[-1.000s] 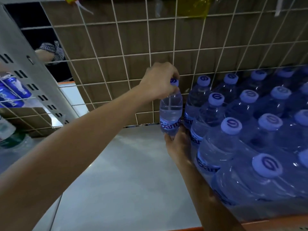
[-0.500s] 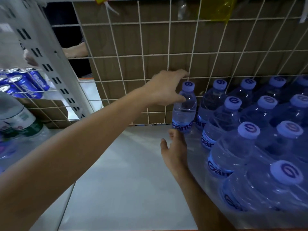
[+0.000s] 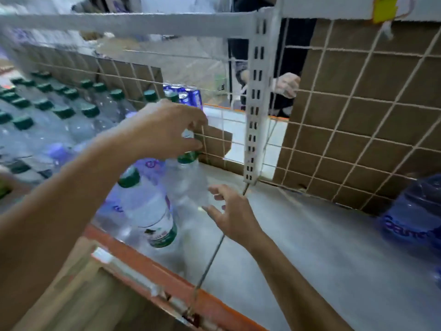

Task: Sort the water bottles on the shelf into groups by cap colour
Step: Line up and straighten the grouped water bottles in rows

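Green-capped bottle [image 3: 188, 185] upright, left hand [image 3: 164, 130] over cap [image 3: 187, 157], right hand [image 3: 232, 217] spread

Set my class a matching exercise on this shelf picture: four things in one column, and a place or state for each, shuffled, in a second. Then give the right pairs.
Column one
1. right hand
2. blue bottle
3. blue cans
4. yellow tag

Column two
A. behind the wire mesh
B. top right corner of the picture
C. open, fingers spread, holding nothing
D. at the right edge of the picture

Pairs: 1-C, 2-D, 3-A, 4-B
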Demonstrator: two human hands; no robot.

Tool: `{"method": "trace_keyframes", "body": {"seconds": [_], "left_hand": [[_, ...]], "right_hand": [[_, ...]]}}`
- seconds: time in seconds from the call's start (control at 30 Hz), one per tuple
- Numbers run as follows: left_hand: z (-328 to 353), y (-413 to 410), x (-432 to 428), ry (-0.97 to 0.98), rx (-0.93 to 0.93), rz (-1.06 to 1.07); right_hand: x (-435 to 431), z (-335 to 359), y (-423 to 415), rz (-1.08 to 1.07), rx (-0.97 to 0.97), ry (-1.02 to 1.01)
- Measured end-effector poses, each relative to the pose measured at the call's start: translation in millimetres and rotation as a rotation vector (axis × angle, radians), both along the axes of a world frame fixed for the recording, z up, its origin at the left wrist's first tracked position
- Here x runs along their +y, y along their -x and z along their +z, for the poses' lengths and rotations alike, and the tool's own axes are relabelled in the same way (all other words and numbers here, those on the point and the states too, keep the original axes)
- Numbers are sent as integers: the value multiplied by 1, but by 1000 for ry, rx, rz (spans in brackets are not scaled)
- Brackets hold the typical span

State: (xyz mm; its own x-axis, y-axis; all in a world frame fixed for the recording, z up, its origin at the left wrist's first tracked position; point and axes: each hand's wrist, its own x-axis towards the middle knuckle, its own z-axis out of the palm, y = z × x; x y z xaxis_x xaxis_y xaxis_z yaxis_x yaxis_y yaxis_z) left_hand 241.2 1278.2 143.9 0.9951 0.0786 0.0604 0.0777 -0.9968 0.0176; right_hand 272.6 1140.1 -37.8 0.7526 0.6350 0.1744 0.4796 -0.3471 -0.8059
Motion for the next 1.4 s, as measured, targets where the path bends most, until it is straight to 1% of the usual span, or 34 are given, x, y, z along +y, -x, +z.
{"method": "trace_keyframes", "body": {"seconds": [0.13,0.17,0.23,0.37,0.43,0.5,0.57,0.67,0.77,0.97,1.1,1.17,1.23,1.3,1.4], "left_hand": [[-3,42,74,8,-9,184],[-6,49,87,3,11,206],[-13,59,107,14,55,224],[-24,62,124,86,72,166],[-26,56,124,113,97,104],[-26,50,123,96,152,45],[-25,44,121,80,178,-8],[-24,33,114,41,168,-60],[-24,17,99,74,137,-93],[-14,-12,45,90,164,-250],[-4,-22,2,64,146,-327],[-3,-23,-26,84,141,-346],[-9,-23,-51,137,139,-358],[-24,-26,-75,141,154,-377],[-57,-35,-110,164,238,-369]], "right_hand": [[67,13,-2,140,10,0],[81,15,-6,198,33,16],[102,20,-15,330,154,21],[119,19,-30,548,330,36],[120,20,-34,609,386,58],[119,19,-35,630,431,52],[117,17,-34,595,470,27],[109,17,-39,529,435,-12],[86,21,-46,442,440,-58],[18,19,-56,250,390,-103],[-36,26,-47,150,385,-192],[-66,28,-43,82,369,-227],[-96,27,-39,20,348,-260],[-126,26,-34,-36,328,-288],[-168,25,-24,-131,311,-329]]}}
